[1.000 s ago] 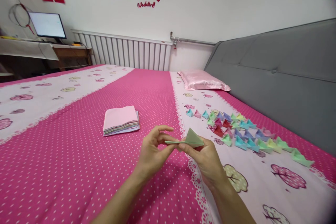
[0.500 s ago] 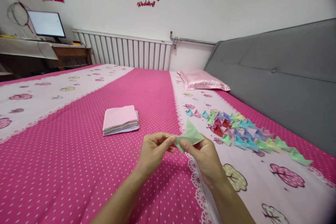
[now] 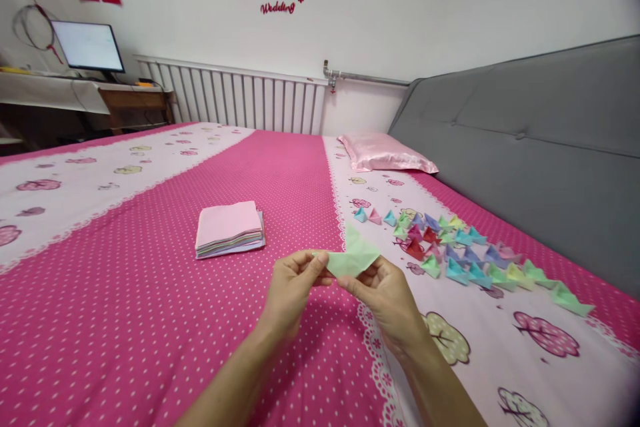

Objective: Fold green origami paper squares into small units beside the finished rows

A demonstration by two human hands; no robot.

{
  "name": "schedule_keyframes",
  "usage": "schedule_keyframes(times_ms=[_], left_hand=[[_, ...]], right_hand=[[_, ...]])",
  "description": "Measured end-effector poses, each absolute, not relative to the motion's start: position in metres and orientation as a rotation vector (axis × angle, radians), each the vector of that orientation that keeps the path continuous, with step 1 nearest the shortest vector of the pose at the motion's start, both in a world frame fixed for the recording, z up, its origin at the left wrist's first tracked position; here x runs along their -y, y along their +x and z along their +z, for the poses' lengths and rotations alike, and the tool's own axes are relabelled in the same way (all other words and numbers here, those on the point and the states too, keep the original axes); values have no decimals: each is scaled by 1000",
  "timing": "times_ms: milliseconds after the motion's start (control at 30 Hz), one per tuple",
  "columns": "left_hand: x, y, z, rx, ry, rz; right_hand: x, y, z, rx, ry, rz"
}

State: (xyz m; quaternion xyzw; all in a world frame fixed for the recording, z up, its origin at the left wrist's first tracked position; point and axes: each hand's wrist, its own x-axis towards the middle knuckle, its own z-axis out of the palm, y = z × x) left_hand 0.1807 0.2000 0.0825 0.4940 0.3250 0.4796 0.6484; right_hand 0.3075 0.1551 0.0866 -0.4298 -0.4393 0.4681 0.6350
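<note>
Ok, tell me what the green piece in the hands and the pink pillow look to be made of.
Green piece: thin matte paper, probably; it holds sharp creases and flat facets between the left hand and right hand.
Pink pillow: satin-like fabric, judging by its glossy sheen and soft wrinkles.

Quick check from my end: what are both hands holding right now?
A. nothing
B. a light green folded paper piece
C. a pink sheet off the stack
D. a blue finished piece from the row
B: the left hand and right hand pinch a light green folded paper piece between them, above the bedspread.
</note>
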Motion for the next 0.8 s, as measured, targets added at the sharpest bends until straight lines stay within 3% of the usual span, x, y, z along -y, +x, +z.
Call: schedule_keyframes(times_ms=[233, 333, 633, 800], left_hand=[[-193, 184, 80, -699, 868, 839], [-187, 187, 87, -510, 648, 700], [-191, 186, 97, -542, 374, 645], [-198, 176, 101, -428, 368, 818]], right_hand=[[-162, 314, 75, 1138, -1230, 549], [-160, 316, 72, 1267, -1207, 519], [-161, 316, 76, 1620, -1160, 217], [-162, 316, 76, 1753, -1138, 82]])
